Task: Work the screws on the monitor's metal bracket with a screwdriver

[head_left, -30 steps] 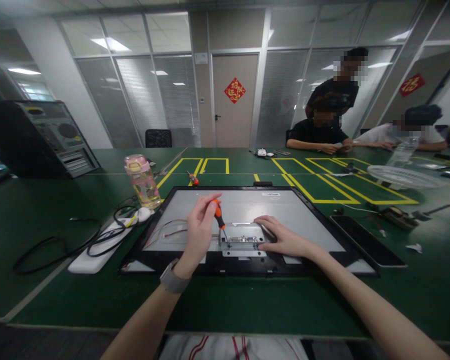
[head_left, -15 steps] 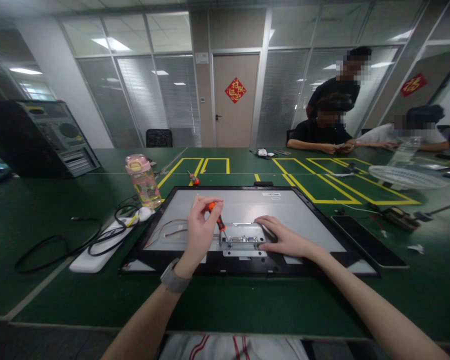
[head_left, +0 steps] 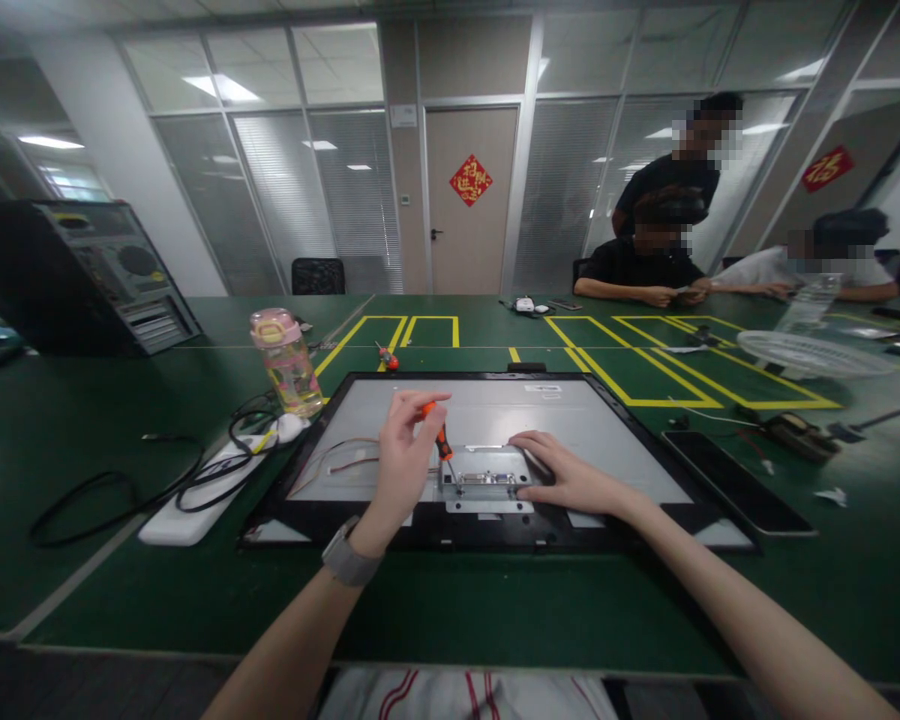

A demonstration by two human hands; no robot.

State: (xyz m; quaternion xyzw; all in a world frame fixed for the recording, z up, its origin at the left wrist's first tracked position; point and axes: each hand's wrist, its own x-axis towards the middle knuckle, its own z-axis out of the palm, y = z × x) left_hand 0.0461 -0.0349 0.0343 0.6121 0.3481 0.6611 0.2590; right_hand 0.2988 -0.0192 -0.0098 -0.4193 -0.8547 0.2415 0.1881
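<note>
My left hand [head_left: 405, 450], with a watch on its wrist, is closed on the orange and black handle of a screwdriver [head_left: 442, 442]. The tool leans, its tip down at the left end of a metal bracket [head_left: 487, 506] that carries a row of ports. My right hand [head_left: 562, 474] is shut on the bracket's right end, thumb in front and fingers over the top. Under both lies a monitor panel [head_left: 607, 430], its grey back up in a black frame. Thin wires [head_left: 356, 465] run across the panel to the bracket's left side.
Left of the panel are a white power strip [head_left: 195, 510], black cables and a drink bottle [head_left: 286, 360]. A second screwdriver [head_left: 387, 356] lies behind it. A dark phone-like slab [head_left: 735, 480] lies at right. A computer case [head_left: 75, 270] stands far left; people sit across the table.
The screwdriver's handle has turned and tilted slightly in my left hand, whose fingers have shifted a little. My right hand and the bracket stay where they were.
</note>
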